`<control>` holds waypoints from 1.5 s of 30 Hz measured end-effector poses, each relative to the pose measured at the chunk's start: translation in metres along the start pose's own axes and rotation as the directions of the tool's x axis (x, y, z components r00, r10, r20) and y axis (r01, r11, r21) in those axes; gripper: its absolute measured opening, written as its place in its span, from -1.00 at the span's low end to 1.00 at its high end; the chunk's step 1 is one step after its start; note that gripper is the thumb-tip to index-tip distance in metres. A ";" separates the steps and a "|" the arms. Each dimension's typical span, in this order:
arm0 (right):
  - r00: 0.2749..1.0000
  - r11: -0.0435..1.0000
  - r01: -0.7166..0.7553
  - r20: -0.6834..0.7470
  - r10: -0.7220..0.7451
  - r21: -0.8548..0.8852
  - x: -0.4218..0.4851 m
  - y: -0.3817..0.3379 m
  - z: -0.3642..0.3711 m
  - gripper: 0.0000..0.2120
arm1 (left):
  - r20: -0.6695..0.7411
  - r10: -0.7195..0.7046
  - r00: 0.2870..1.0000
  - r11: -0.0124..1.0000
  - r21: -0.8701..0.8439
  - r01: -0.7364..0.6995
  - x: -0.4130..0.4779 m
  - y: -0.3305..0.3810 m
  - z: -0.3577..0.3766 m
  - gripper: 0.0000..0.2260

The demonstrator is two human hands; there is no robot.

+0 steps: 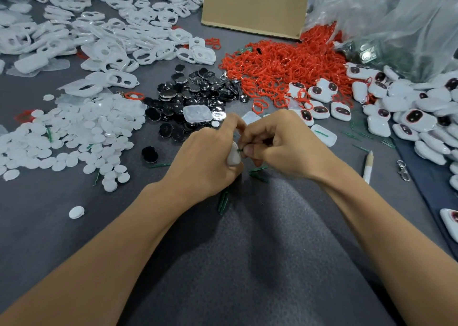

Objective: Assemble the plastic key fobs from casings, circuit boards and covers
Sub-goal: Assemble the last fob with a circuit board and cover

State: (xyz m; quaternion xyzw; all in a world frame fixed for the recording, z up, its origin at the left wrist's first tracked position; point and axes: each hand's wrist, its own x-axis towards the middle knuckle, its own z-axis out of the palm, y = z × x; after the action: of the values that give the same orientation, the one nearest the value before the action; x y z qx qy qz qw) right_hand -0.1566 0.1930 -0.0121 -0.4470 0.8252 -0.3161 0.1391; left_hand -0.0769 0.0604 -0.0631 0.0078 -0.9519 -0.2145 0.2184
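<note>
Casing [233, 156], white, is gripped in the curled left hand [210, 157] at frame centre. It is judged light, stiff and slick, best held by its edges. A thin green strip [239, 150], likely fragile, is pinched against it by the right hand [280, 147]. Room is hemmed by the disc pile [74, 132] at left and finished fobs [409, 117] at right. Bare grey surface [44, 214] is left at the lower frame.

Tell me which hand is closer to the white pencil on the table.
Right. The right hand, pinching a green strip, is just left of the pencil; the left hand, gripping a white casing, sits farther left, beyond the right hand.
</note>
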 end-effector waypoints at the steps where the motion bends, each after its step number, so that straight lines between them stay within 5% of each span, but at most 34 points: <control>1: 1.000 1.000 -0.003 0.009 0.003 0.008 0.000 0.000 0.000 -0.82 | 0.006 0.006 1.000 1.000 -0.004 -0.006 0.000 0.000 0.000 -0.61; 10: 0.998 1.000 0.002 -0.061 -0.004 -0.030 -0.004 -0.003 -0.002 -0.85 | -0.028 -0.004 1.000 0.998 -0.067 0.003 0.000 0.002 -0.003 -0.64; 14: 0.973 0.973 0.046 -0.212 -0.095 -0.228 -0.010 -0.009 0.001 -0.85 | -0.054 0.003 0.999 0.996 -0.084 -0.008 -0.001 0.002 -0.003 -0.71; 21: 0.946 0.805 -0.006 -0.263 -0.187 -0.593 -0.015 -0.030 0.028 -0.91 | -0.076 -0.121 0.990 0.992 0.033 0.124 -0.002 0.009 0.002 -0.82; 29: 0.958 0.916 0.047 -0.243 -0.155 -0.399 -0.009 -0.025 0.021 -0.86 | -0.101 -0.109 0.989 0.990 0.075 0.117 -0.002 0.009 0.005 -0.68; 37: 0.975 0.974 0.073 -0.189 -0.115 -0.214 -0.004 -0.007 0.008 -0.83 | -0.049 0.037 0.998 0.999 -0.011 -0.038 -0.002 0.001 0.002 -0.58; 45: 0.974 0.958 0.026 -0.208 -0.088 -0.285 -0.008 -0.011 0.006 -0.84 | -0.056 0.026 0.998 1.000 -0.016 -0.027 -0.001 0.003 0.003 -0.59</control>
State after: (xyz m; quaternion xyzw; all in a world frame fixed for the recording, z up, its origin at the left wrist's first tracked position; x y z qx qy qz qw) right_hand -0.1416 0.1924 -0.0100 -0.4484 0.8586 -0.2470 -0.0266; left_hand -0.0770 0.0642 -0.0652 -0.0007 -0.9437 -0.2194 0.2477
